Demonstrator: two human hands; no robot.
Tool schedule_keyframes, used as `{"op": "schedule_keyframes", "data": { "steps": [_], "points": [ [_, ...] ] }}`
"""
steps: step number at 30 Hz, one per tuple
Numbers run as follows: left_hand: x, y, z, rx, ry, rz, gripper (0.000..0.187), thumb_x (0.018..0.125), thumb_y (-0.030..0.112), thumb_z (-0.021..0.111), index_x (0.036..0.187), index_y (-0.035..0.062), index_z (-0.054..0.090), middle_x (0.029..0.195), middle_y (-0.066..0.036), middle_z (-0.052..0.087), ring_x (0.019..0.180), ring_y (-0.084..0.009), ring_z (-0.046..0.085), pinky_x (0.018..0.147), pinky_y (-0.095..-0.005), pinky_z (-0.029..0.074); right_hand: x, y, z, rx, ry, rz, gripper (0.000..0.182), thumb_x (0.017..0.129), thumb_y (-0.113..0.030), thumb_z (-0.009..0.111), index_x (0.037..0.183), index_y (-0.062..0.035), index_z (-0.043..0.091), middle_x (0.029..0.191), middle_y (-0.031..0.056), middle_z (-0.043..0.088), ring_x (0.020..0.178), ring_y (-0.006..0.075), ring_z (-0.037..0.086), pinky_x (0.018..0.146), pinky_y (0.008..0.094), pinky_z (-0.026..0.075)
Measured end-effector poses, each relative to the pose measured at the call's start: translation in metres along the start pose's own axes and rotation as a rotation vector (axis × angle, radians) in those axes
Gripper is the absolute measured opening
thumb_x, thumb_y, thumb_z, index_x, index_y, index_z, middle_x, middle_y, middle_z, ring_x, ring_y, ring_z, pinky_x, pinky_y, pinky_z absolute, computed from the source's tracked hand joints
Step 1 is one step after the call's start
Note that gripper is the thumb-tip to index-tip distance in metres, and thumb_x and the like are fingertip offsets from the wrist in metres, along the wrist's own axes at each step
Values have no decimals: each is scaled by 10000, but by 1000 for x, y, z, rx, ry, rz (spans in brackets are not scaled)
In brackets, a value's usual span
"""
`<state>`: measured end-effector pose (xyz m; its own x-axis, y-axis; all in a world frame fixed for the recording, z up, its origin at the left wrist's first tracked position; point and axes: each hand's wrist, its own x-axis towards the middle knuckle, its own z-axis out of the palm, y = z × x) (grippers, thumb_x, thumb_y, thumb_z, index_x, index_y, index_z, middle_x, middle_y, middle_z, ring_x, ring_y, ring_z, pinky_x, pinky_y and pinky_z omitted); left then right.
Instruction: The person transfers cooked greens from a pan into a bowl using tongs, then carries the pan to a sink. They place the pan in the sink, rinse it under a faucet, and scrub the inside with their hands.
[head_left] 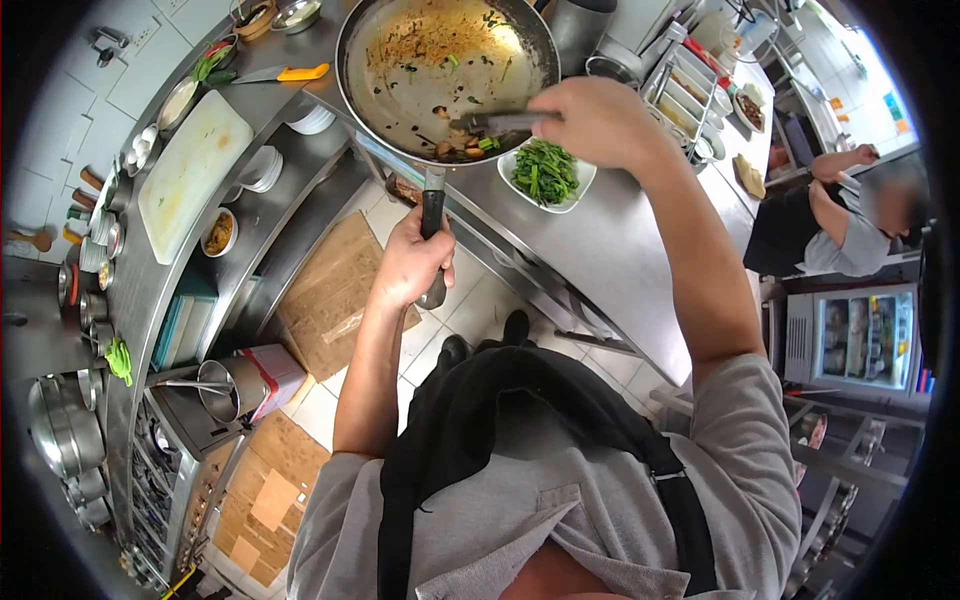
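Note:
My left hand point(415, 262) is wrapped round the black handle of a wide frying pan point(400, 105). Browned residue and dark bits cling to the pan's inside, and a few brown pieces with green bits point(465, 147) lie together at its near edge. In my right hand point(595, 122) is a grey metal utensil point(500, 122), its end over the pan close to those pieces; motion blurs it and I cannot tell its exact kind. Just right of the pan, below my right hand, a white bowl point(588, 192) holds chopped green vegetables point(545, 170); the pan's rim overlaps it in this view.
A steel counter point(640, 260) runs to the right, with a rack of containers point(680, 100) behind. At left are a white cutting board point(195, 175) and a yellow-handled knife point(285, 73). Another person point(840, 215) stands at far right, near a glass-door fridge point(865, 340).

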<state>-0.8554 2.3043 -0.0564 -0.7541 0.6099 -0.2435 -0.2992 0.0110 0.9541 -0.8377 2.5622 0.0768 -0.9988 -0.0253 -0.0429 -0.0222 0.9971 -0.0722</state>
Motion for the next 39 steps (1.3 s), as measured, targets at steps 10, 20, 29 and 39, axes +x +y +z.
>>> {"op": "schedule_keyframes", "data": {
  "steps": [10, 20, 29, 39],
  "points": [
    [10, -10, 8, 19, 42, 31, 131, 830, 19, 554, 914, 21, 453, 621, -50, 519, 445, -164, 536, 432, -310, 474, 5, 1, 2, -97, -25, 42, 296, 881, -316, 635, 1098, -133, 718, 978, 146, 705, 931, 359, 667, 813, 460, 523],
    [13, -9, 12, 56, 59, 48, 116, 837, 20, 546, 912, 19, 457, 612, -49, 520, 430, -161, 531, 423, -311, 470, -21, -11, 13, -59, 120, -3, 180, 853, -228, 614, 923, -96, 715, 873, 137, 705, 883, 349, 680, 766, 483, 534],
    [19, -21, 22, 78, 106, 77, 115, 844, 18, 546, 921, -2, 463, 654, -39, 508, 434, -155, 536, 413, -310, 466, -1, -1, 30, -77, 107, 102, 200, 851, -233, 622, 940, -88, 727, 904, 118, 719, 918, 316, 693, 793, 448, 547],
    [24, -24, 26, 143, 105, 70, 119, 861, 24, 531, 952, -4, 460, 639, -38, 507, 438, -163, 541, 414, -305, 453, -26, 24, 16, -141, 60, 154, 178, 812, -150, 611, 931, -117, 738, 875, 108, 719, 889, 324, 693, 765, 450, 554]
  ]
}}
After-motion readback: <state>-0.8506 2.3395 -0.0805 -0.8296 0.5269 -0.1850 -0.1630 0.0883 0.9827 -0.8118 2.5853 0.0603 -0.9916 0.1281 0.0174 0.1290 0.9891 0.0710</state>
